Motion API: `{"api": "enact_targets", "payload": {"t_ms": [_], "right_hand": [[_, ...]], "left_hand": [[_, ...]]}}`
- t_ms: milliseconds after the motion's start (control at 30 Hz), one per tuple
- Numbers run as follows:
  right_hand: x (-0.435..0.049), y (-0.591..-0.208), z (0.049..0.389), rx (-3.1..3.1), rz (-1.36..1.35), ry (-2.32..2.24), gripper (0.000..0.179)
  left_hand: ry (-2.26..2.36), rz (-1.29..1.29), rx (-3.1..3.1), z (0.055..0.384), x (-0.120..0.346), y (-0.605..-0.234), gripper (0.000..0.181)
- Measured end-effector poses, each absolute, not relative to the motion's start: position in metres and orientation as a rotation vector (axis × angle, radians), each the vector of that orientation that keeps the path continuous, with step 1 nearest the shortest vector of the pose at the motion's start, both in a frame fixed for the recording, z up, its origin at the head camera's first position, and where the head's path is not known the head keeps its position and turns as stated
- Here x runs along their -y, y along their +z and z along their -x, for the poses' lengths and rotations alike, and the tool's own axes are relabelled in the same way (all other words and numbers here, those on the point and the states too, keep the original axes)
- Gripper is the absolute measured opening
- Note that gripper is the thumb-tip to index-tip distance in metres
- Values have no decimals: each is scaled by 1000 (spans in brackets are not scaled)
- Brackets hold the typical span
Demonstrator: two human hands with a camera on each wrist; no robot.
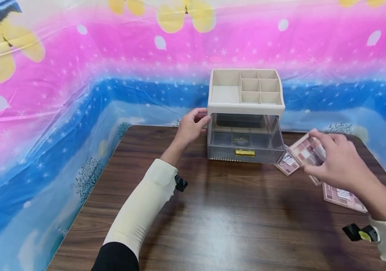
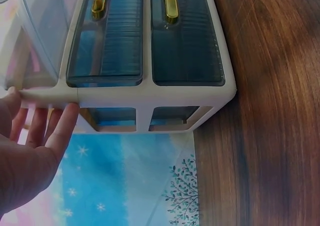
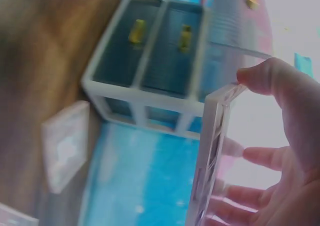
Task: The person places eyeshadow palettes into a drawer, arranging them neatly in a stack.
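Observation:
A cream drawer organizer [image 1: 246,109] stands at the back of the table, its clear top drawer [image 1: 226,152] pulled out toward me. My left hand [image 1: 193,126] touches the organizer's left side near the front, its fingers fairly straight, as the left wrist view shows. My right hand [image 1: 340,160] pinches an eyeshadow palette [image 1: 305,150] between thumb and fingers, tilted above the table just right of the drawer. Edge-on, that palette [image 3: 207,151] shows in the right wrist view. Another palette [image 1: 287,165] lies beside the drawer, and one more [image 1: 343,196] lies partly under my right forearm.
Two lower drawers [image 2: 187,51] with gold handles are closed. Open compartments [image 1: 260,86] top the organizer. A dark wood table [image 1: 213,218] carries everything, with a patterned pink and blue cloth [image 1: 128,71] hanging behind and around it.

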State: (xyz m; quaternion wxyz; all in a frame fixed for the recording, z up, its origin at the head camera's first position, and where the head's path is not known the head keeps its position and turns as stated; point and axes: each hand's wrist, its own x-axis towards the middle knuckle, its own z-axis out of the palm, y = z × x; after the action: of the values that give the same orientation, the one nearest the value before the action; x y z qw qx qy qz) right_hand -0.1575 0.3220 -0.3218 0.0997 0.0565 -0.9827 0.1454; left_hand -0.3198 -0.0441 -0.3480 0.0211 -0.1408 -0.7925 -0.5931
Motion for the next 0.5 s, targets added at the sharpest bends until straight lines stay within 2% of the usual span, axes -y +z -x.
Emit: {"api": "enact_targets", "payload": {"t_ms": [233,500], "right_hand": [[-306,-281,179,2760,-385,540,104],[-262,-261,199,2709,-672,566,101]], "left_hand": [[-1828,432,2461,319,45,-346,35],[-1834,449,2453,320,46,-346,36]]}}
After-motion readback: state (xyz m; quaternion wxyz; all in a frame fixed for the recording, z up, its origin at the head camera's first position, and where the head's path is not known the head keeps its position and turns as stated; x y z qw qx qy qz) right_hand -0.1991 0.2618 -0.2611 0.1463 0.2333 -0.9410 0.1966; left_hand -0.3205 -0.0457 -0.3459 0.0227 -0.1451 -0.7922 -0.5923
